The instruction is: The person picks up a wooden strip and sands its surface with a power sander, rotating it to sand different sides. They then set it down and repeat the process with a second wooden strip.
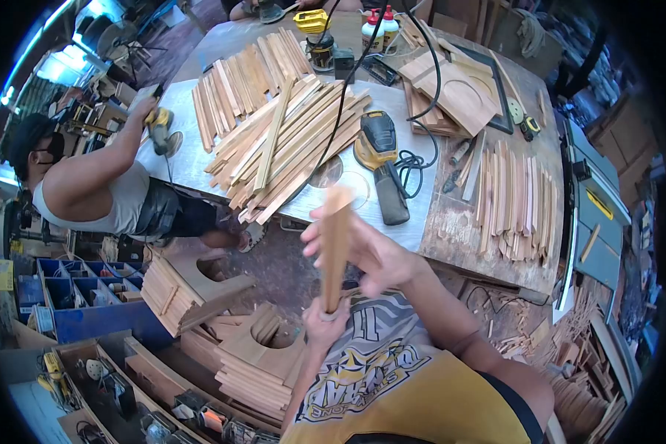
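A narrow wooden strip stands nearly upright in front of my chest, its upper end pointing toward the table. My left hand is wrapped round its lower end. Farther up, my right hand is behind the strip with fingers stretched out and thumb apart; part of the palm is hidden by the wood. Beyond my hands, on the metal-topped part of the table, lies a yellow and black sander with a dark dust bag. A large heap of loose strips is left of the sander.
Sorted strips lie at the table's right, near stacked wooden panels. A co-worker at left holds another sander. Cut-out boards and a blue divided box stand below left. Black cables cross the table.
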Available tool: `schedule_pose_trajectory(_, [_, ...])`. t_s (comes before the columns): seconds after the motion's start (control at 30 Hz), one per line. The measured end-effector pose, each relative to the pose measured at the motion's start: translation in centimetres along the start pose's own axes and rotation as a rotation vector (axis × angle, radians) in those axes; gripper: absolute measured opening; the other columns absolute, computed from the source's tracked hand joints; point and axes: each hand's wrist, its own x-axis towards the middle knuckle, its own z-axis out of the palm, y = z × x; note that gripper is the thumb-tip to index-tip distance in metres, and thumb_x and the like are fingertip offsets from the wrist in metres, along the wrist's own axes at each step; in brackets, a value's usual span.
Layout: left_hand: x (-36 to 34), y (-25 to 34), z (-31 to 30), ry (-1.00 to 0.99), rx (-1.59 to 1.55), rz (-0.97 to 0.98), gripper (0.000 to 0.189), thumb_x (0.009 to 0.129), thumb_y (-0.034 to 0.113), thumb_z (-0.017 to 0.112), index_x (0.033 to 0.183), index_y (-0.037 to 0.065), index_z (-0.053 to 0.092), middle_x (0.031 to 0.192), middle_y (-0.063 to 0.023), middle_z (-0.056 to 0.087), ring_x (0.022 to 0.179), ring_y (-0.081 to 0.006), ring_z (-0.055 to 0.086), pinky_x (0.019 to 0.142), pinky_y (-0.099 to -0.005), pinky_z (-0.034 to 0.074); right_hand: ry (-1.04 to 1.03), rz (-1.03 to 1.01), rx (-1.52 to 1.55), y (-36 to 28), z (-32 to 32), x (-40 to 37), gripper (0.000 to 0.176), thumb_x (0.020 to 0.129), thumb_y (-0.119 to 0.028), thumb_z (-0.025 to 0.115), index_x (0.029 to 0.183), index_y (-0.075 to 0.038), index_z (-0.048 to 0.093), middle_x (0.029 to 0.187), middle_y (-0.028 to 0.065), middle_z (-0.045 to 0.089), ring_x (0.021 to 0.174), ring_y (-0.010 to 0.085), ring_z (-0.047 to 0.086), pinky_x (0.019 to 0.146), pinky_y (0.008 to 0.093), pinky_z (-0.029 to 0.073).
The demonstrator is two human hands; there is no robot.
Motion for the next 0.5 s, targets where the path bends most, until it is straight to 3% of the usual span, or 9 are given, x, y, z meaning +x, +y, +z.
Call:
schedule_pose_trajectory(0.07, [-1.0,-2.4,-1.6,0.189,-0.042,0.167,0.028,0.089,0.017,0.080,0.102,0.000,0.062,0.091,-0.0136,0.073,0.068,-0.0213,0.067,0.065,-0.0324,0.053,-0.545,-0.088,0.500,3.4,-1.4,-0.2,0.086,0.082,-0.043,0.085,0.147,-0.006,0.044,0.142,0.0209,0.051,0.128,0.0247,0.055,0.104,0.0408,0.047])
schedule_pose_trajectory(0.1, [0.3,-3.6,-2.6,0.197,-0.051,0.208,0.028,0.089,0.017,0.080,0.102,0.000,0.062,0.091,-0.0136,0.073,0.068,-0.0213,0.067,0.065,-0.0324,0.053,-0.492,0.140,0.601,7.3,-2.1,0.0,0.054,0.083,-0.027,0.086,0.124,-0.002,0.061,0.125,0.0185,0.064,0.111,0.0232,0.065,0.094,0.0363,0.052])
schedule_pose_trajectory(0.13, [0.4,-2.5,-1.6,0.287,-0.176,0.124,0.027,0.090,0.016,0.079,0.102,-0.001,0.061,0.092,-0.0119,0.072,0.071,-0.0179,0.066,0.065,-0.0311,0.052,-0.445,0.244,0.255,7.4,-2.0,-1.7,0.019,0.089,-0.010,0.076,0.102,0.002,0.068,0.105,0.0136,0.072,0.091,0.0197,0.069,0.083,0.0336,0.054])
schedule_pose_trajectory(0.17, [0.3,-1.4,-2.0,0.375,-0.275,0.034,0.026,0.090,0.014,0.078,0.101,-0.002,0.061,0.092,-0.0103,0.071,0.073,-0.0145,0.066,0.065,-0.0297,0.052,-0.504,0.442,-0.238,7.3,-1.2,-3.5,0.012,0.091,-0.008,0.075,0.097,0.001,0.070,0.096,0.0082,0.073,0.086,0.0130,0.068,0.075,0.0295,0.054])
schedule_pose_trajectory(0.2, [0.1,-1.3,-4.1,0.214,-0.224,-0.096,0.026,0.092,0.013,0.077,0.103,-0.003,0.060,0.092,-0.0068,0.067,0.079,-0.0122,0.066,0.068,-0.0280,0.053,-0.604,0.585,-0.362,7.1,0.8,-4.9,0.011,0.092,-0.010,0.075,0.096,-0.001,0.070,0.090,0.0058,0.073,0.082,0.0097,0.066,0.071,0.0276,0.053])
schedule_pose_trajectory(0.33, [0.2,0.0,-4.6,0.239,-0.376,-0.218,0.025,0.092,0.010,0.076,0.104,-0.002,0.057,0.088,-0.0045,0.064,0.078,-0.0120,0.066,0.069,-0.0299,0.056,-0.722,0.261,0.199,8.1,3.5,-8.5,0.023,0.093,-0.023,0.076,0.086,-0.002,0.069,0.081,0.0047,0.068,0.072,0.0138,0.063,0.062,0.0283,0.047])
schedule_pose_trajectory(0.4, [1.3,-3.5,-2.3,0.322,-0.404,0.072,0.029,0.090,0.010,0.079,0.107,0.000,0.058,0.085,-0.0030,0.064,0.067,-0.0086,0.064,0.059,-0.0271,0.055,-0.456,0.554,-0.554,5.5,2.9,-9.0,0.032,0.095,-0.030,0.075,0.081,-0.001,0.067,0.079,0.0051,0.065,0.069,0.0168,0.060,0.063,0.0306,0.044])
schedule_pose_trajectory(0.43, [1.4,-2.0,-1.8,0.308,-0.411,0.049,0.029,0.090,0.010,0.079,0.107,0.000,0.058,0.085,-0.0030,0.064,0.067,-0.0086,0.064,0.059,-0.0271,0.055,-0.443,0.574,-0.541,5.3,2.5,-9.2,0.032,0.095,-0.030,0.075,0.081,-0.001,0.067,0.079,0.0051,0.065,0.069,0.0168,0.060,0.063,0.0306,0.044])
schedule_pose_trajectory(0.5, [1.5,0.6,-2.4,0.088,-0.426,-0.346,0.031,0.090,0.011,0.081,0.110,0.002,0.059,0.081,-0.0006,0.064,0.065,-0.0082,0.062,0.057,-0.0243,0.052,-0.759,0.277,0.159,5.4,1.7,-8.5,0.023,0.089,-0.022,0.078,0.081,-0.003,0.068,0.075,0.0037,0.064,0.069,0.0167,0.061,0.063,0.0322,0.045])
